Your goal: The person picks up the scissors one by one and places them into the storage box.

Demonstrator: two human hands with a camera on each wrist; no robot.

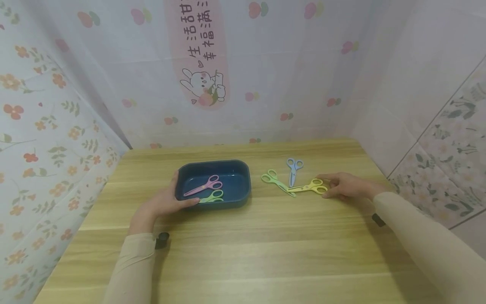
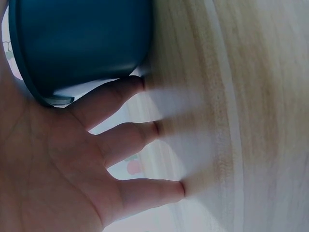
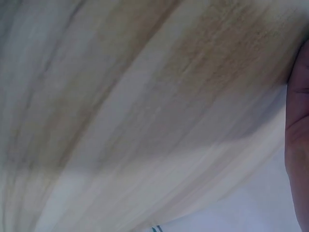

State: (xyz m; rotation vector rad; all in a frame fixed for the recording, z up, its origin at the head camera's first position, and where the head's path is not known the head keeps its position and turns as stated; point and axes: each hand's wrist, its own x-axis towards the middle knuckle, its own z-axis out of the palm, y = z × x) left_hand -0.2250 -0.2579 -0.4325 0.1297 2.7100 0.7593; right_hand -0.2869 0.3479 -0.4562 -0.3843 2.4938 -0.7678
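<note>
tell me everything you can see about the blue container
The blue container is dark, rectangular with rounded corners, smooth and slightly shiny, perhaps plastic. Open-topped, it stands upright on the wood-look table, with pink-purple scissors and green scissors inside. The left hand touches its left end, thumb over the near rim.

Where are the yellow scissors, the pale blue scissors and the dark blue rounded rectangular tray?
Yellow scissors (image 1: 306, 187), head view: blades, near pivot.
Pale blue scissors (image 1: 293, 173), head view: blades, near pivot.
Dark blue tray (image 1: 233, 185), head view: bare inside floor.
</note>
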